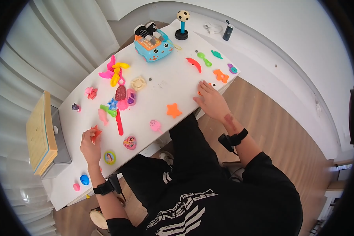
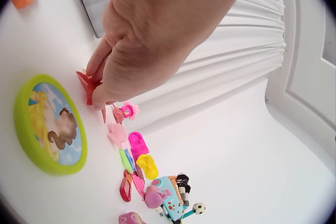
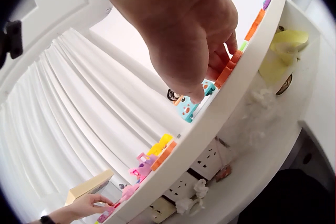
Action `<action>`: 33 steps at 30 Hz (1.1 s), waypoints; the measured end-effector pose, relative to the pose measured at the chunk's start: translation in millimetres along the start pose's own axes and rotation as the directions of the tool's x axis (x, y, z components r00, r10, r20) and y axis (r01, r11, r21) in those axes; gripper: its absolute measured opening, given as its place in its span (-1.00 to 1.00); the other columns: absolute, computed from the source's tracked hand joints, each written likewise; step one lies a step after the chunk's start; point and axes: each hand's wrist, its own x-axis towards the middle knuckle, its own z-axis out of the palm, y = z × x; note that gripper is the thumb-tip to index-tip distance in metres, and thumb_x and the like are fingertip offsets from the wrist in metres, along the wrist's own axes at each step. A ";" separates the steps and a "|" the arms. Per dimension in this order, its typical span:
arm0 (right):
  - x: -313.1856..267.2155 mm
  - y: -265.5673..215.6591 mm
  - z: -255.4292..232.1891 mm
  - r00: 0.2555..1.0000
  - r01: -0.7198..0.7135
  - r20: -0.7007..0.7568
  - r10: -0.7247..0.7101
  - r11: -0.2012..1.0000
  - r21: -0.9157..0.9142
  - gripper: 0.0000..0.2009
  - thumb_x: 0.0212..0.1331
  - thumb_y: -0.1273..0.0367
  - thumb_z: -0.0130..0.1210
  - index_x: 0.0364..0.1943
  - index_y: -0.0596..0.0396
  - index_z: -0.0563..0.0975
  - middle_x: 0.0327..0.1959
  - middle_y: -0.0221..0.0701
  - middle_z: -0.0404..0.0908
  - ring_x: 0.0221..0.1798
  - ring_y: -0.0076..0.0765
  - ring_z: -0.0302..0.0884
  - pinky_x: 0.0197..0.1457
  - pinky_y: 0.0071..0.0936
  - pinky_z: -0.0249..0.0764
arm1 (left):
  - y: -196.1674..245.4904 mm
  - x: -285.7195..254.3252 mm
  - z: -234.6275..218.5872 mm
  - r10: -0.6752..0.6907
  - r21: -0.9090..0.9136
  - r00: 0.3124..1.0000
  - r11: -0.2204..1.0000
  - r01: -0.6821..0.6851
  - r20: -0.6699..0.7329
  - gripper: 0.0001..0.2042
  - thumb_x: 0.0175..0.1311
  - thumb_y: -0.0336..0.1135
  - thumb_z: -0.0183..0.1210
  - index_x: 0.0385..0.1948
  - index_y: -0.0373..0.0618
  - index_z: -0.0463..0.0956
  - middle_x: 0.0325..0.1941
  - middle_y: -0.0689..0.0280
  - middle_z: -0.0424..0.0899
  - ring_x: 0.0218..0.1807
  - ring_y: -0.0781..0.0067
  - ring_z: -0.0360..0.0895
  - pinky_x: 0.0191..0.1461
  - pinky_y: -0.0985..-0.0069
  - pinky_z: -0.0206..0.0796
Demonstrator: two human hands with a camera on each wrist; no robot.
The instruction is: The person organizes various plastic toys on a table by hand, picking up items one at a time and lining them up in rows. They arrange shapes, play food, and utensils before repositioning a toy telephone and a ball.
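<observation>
The left hand (image 1: pixel 89 146) pinches a red star toy (image 1: pixel 95 132) at the near edge of the white table (image 1: pixel 165 84). A round green picture disc (image 1: pixel 109 157) lies just beside it. The right hand (image 1: pixel 211 100) lies spread over a small orange toy (image 3: pixel 227 73).

Bright, even daylight fills all three views; the white table (image 1: pixel 165 84) reflects it without hard glare, and shadows under the toys are faint and short; the head view bends strongly, with a black vignette at 9 and 3 o'clock and curved walls toward 12; both wrist views are washed pale, the curtain (image 3: pixel 79 108) nearly blown out; the left hand (image 2: pixel 152 35) and right hand (image 3: pixel 184 29) loom soft, slightly blurred, dark corners at 10 and 2 o'clock.
</observation>
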 end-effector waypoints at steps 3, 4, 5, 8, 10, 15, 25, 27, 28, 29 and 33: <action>2.5 16.8 -1.7 0.999 0.006 -0.048 -0.007 1.000 -0.020 -0.45 0.47 0.14 0.06 0.27 0.41 0.44 0.44 0.06 0.39 0.58 0.07 0.21 0.62 -0.14 0.18 | -1.1 -0.2 1.3 -0.002 -0.029 1.000 1.000 0.002 -0.007 -0.73 0.11 -0.56 0.36 -0.13 -0.18 0.61 -0.11 0.22 0.71 -0.13 0.20 0.71 -0.02 0.34 0.54; 3.1 21.2 -2.3 0.999 0.015 -0.047 -0.016 1.000 -0.021 -0.45 0.47 0.14 0.06 0.27 0.41 0.44 0.44 0.06 0.39 0.58 0.07 0.21 0.62 -0.14 0.18 | -2.2 -0.4 1.4 0.000 -0.056 1.000 0.998 0.000 -0.014 -0.73 0.12 -0.56 0.36 -0.13 -0.18 0.61 -0.11 0.22 0.71 -0.13 0.20 0.71 -0.02 0.34 0.54; 3.7 25.3 -3.2 0.999 -0.009 -0.044 0.007 0.999 -0.031 -0.44 0.47 0.14 0.06 0.28 0.41 0.42 0.45 0.07 0.38 0.58 0.08 0.19 0.63 -0.14 0.16 | -3.4 -1.4 1.4 -0.009 -0.055 1.000 0.998 0.007 -0.020 -0.73 0.12 -0.56 0.36 -0.13 -0.18 0.61 -0.11 0.22 0.71 -0.13 0.20 0.71 -0.02 0.34 0.54; 9.2 24.6 -6.3 0.999 -0.035 -0.032 0.034 0.998 -0.051 -0.42 0.47 0.14 0.06 0.30 0.41 0.41 0.46 0.09 0.35 0.59 0.12 0.17 0.64 -0.12 0.13 | 0.1 -1.9 1.3 -0.006 -0.023 0.999 1.000 0.005 -0.040 -0.74 0.12 -0.55 0.36 -0.13 -0.19 0.61 -0.11 0.21 0.71 -0.12 0.20 0.71 -0.01 0.35 0.54; 10.4 22.8 -5.5 0.999 -0.047 -0.021 0.046 0.997 -0.059 -0.42 0.46 0.13 0.06 0.31 0.41 0.40 0.47 0.10 0.34 0.59 0.14 0.16 0.64 -0.11 0.12 | 1.3 -2.3 -0.4 -0.015 -0.005 1.000 1.000 0.015 -0.021 -0.74 0.12 -0.55 0.37 -0.13 -0.20 0.61 -0.10 0.21 0.71 -0.12 0.21 0.71 -0.01 0.34 0.54; 14.4 16.2 -5.5 0.996 0.010 -0.088 -0.010 1.000 0.001 -0.41 0.45 0.14 0.08 0.33 0.40 0.39 0.46 0.15 0.34 0.55 0.19 0.23 0.61 -0.05 0.16 | -0.2 -1.8 -1.3 -0.001 0.002 1.000 1.000 0.001 -0.020 -0.75 0.12 -0.54 0.37 -0.14 -0.19 0.62 -0.10 0.22 0.71 -0.13 0.21 0.71 -0.02 0.33 0.54; 17.7 -0.5 5.6 0.993 -0.118 0.006 0.119 0.991 -0.068 -0.31 0.43 0.07 0.09 0.39 0.41 0.31 0.52 0.23 0.19 0.61 0.28 0.09 0.66 -0.03 0.04 | 0.9 -4.0 -1.5 -0.009 0.001 1.000 1.000 0.009 -0.014 -0.74 0.11 -0.56 0.36 -0.14 -0.18 0.62 -0.10 0.23 0.71 -0.13 0.21 0.70 -0.03 0.33 0.54; 14.2 -1.9 9.4 0.996 -0.083 0.016 0.083 0.996 -0.034 -0.29 0.45 0.06 0.06 0.42 0.42 0.27 0.56 0.23 0.11 0.65 0.25 -0.02 0.69 -0.05 -0.04 | 1.4 -3.5 -0.4 -0.005 -0.004 1.000 1.000 0.005 -0.009 -0.74 0.11 -0.55 0.36 -0.14 -0.18 0.62 -0.10 0.23 0.71 -0.13 0.22 0.70 -0.03 0.33 0.54; 13.2 -2.2 9.6 0.996 -0.089 0.015 0.090 0.995 -0.032 -0.29 0.45 0.06 0.06 0.42 0.42 0.27 0.56 0.23 0.11 0.65 0.25 -0.02 0.69 -0.05 -0.04 | 0.6 -2.6 -0.3 -0.003 -0.009 1.000 1.000 0.003 -0.008 -0.74 0.11 -0.55 0.36 -0.14 -0.18 0.63 -0.11 0.23 0.71 -0.14 0.22 0.70 -0.04 0.33 0.54; 13.0 -2.2 9.0 0.996 -0.090 0.015 0.090 0.996 0.000 -0.29 0.45 0.06 0.05 0.42 0.42 0.26 0.56 0.22 0.11 0.66 0.24 -0.04 0.70 -0.05 -0.05 | 0.0 -2.0 0.0 0.002 -0.008 1.000 1.000 -0.002 -0.004 -0.74 0.11 -0.55 0.36 -0.14 -0.18 0.63 -0.11 0.23 0.71 -0.14 0.22 0.70 -0.04 0.33 0.54; 15.5 -0.6 7.4 0.997 -0.050 0.054 0.047 0.996 0.068 -0.29 0.46 0.05 0.04 0.42 0.43 0.26 0.57 0.17 0.11 0.67 0.22 -0.05 0.70 -0.06 -0.05 | -2.3 -1.4 1.7 0.001 0.010 1.000 1.000 -0.001 -0.025 -0.74 0.12 -0.53 0.37 -0.14 -0.18 0.63 -0.12 0.23 0.71 -0.14 0.22 0.70 -0.03 0.33 0.54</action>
